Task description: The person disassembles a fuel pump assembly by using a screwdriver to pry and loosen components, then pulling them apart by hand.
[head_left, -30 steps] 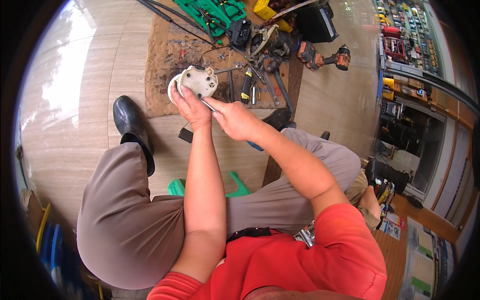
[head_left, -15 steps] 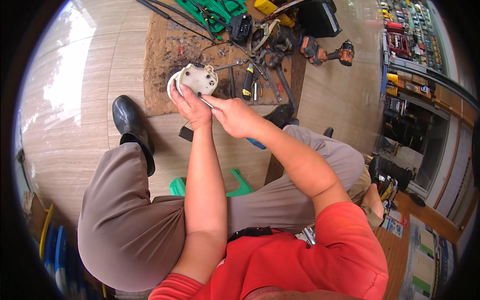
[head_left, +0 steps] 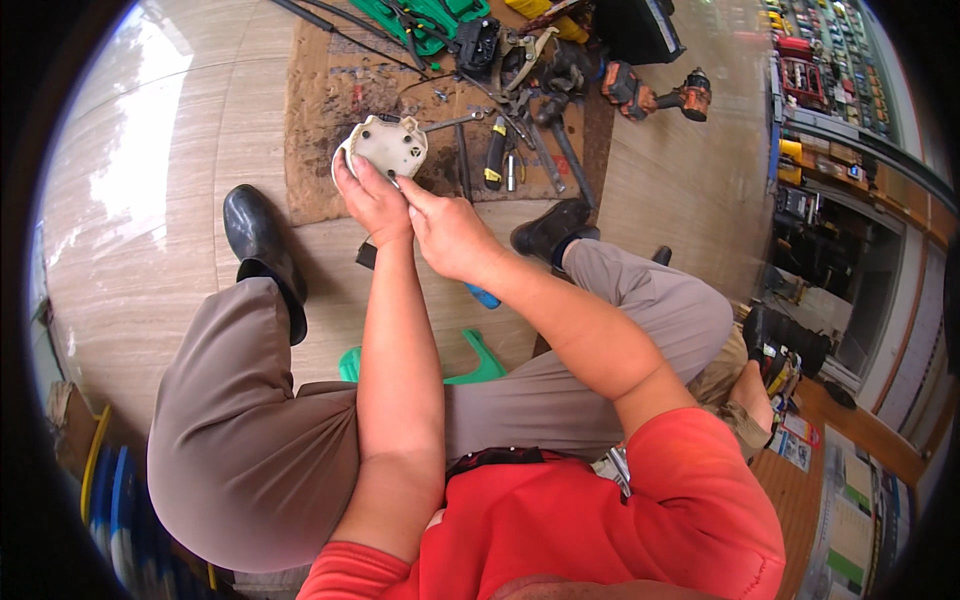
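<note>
A white, rounded plastic housing [head_left: 392, 146] with dark holes in its face lies in my left hand [head_left: 376, 200], whose fingers wrap its near left edge. My right hand [head_left: 452, 236] presses close against the left one. It grips a slim metal-shafted tool, probably a screwdriver, whose tip touches the housing's near edge. A blue end [head_left: 483, 296], apparently its handle, shows below my right hand. Most of the tool is hidden by the fingers. Both hands are above the near edge of a stained cardboard sheet [head_left: 318, 190].
On the cardboard lie a spanner [head_left: 452, 122], a yellow-and-black utility knife [head_left: 495, 153], a hammer [head_left: 566, 150] and a green tool case [head_left: 425, 38]. An orange-black cordless drill [head_left: 655, 95] sits to the right. Behind my arms is a green plastic stool [head_left: 478, 362].
My right hand has shifted left and its forefinger now stretches along the tool toward the housing. The blue end has swung left with it. My left hand still holds the housing, slightly further left.
</note>
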Motion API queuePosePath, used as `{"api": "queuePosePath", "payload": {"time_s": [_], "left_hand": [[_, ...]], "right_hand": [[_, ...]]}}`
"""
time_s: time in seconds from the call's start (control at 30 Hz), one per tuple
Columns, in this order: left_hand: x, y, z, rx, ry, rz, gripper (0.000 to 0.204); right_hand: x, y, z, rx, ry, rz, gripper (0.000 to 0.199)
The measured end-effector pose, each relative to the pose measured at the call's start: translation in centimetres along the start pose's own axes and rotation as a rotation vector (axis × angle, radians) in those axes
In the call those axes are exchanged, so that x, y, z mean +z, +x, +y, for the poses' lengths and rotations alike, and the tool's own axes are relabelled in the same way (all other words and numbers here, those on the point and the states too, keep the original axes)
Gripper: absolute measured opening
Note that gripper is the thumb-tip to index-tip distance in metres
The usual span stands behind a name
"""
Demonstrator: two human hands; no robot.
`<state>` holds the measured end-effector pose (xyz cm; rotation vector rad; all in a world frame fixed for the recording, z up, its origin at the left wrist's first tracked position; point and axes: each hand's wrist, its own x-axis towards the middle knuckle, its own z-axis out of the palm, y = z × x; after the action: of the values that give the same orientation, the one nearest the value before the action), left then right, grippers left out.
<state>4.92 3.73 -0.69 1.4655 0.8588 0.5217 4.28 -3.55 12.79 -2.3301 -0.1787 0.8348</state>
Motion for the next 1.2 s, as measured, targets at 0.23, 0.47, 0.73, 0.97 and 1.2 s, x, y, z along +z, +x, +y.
{"api": "queuePosePath", "payload": {"time_s": [0.23, 0.47, 0.73, 0.97, 1.2], "left_hand": [[0.1, 0.0, 0.0, 0.009, 0.029, 0.016, 0.044], [0.5, -0.4, 0.4, -0.078, -0.047, 0.038, 0.047], [0.5, -0.3, 0.7, -0.098, -0.1, 0.058, 0.043], [0.4, -0.2, 0.5, -0.079, -0.068, 0.069, 0.045], [0.0, -0.2, 0.8, -0.117, -0.097, 0.027, 0.048]], "right_hand": [[0.2, 0.0, 0.4, -0.006, 0.043, 0.033, 0.043], [0.6, 0.4, 2.0, -0.162, 0.059, 0.156, 0.039], [-1.3, 3.0, 1.7, -0.322, -0.176, 0.255, 0.017], [-0.5, 4.2, 0.7, -0.355, -0.396, 0.229, 0.014], [0.6, 4.6, 1.8, -0.462, -0.495, 0.294, 0.011]]}}
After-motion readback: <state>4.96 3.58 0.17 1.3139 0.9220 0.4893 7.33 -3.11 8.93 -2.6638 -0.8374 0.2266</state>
